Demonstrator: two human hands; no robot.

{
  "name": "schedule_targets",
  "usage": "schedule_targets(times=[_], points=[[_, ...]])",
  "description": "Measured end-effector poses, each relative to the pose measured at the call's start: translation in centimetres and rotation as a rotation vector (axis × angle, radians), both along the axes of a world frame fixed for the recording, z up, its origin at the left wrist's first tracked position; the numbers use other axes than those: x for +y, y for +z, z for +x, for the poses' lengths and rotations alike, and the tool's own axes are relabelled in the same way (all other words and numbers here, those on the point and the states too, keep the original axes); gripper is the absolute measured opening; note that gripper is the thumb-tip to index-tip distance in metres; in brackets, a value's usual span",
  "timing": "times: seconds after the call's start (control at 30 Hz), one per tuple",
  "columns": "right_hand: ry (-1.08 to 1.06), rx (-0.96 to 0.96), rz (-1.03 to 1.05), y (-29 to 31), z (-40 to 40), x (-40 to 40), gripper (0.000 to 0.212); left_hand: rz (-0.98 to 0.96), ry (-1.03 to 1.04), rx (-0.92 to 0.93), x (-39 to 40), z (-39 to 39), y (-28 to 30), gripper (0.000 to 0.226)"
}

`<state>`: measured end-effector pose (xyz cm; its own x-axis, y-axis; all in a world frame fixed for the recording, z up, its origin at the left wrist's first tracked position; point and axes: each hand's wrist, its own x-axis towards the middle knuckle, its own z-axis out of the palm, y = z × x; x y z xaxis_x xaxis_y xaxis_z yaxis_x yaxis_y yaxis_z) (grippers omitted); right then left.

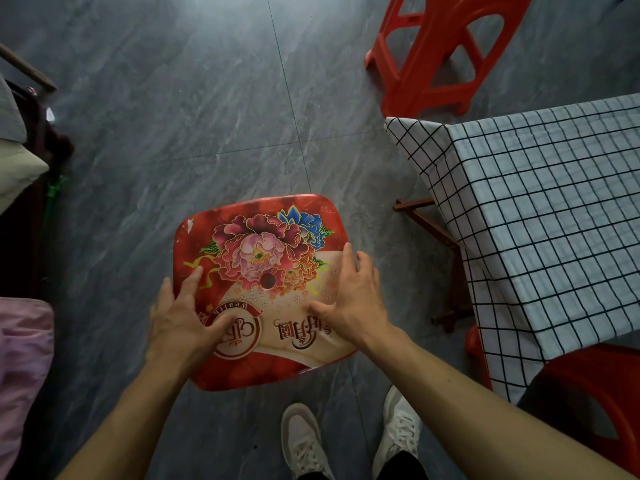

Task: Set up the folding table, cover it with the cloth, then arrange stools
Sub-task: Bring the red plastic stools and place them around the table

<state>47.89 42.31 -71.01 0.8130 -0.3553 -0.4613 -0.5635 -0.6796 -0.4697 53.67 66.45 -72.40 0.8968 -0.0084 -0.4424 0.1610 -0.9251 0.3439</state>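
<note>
Both hands, the left hand [183, 317] and the right hand [349, 299], lie flat with fingers spread on the flowered stool seat [263, 258]. That stool stands on open grey floor [173, 116], left of the checked cloth [554, 216] hanging over the folding table's edge, with a red stool [433, 53] beyond the table's far corner and another [588, 393] tucked under its near edge.

Lots of bare floor [207, 116] ahead and left of the flowered stool [259, 258]. Right side's tight: table [554, 220] with wooden legs [433, 226], red stools [433, 57] beyond and under its near corner. Bedding [17, 161] crowds the left edge.
</note>
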Motion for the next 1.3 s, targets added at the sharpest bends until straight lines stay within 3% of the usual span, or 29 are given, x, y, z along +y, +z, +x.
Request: schedule_targets(times=[0.27,0.57,0.93,1.3], points=[[0.030,-0.063,-0.064,6.1,-0.3,-3.8,0.106,-0.013,0.020,-0.055,-3.0,0.9,5.4,0.090],[0.026,-0.189,-0.099,18.5,-0.3,-10.4,0.081,-0.077,-0.014,-0.120,-7.8,2.3,17.2,0.083],[0.033,-0.302,-0.093,35.2,-2.1,-17.6,0.080,-0.153,-0.034,-0.286,-14.7,1.2,35.6,0.076],[0.056,-0.600,-0.032,48.4,-3.3,-20.3,0.071,-0.208,-0.018,-0.351,-18.5,-3.5,46.1,0.070]])
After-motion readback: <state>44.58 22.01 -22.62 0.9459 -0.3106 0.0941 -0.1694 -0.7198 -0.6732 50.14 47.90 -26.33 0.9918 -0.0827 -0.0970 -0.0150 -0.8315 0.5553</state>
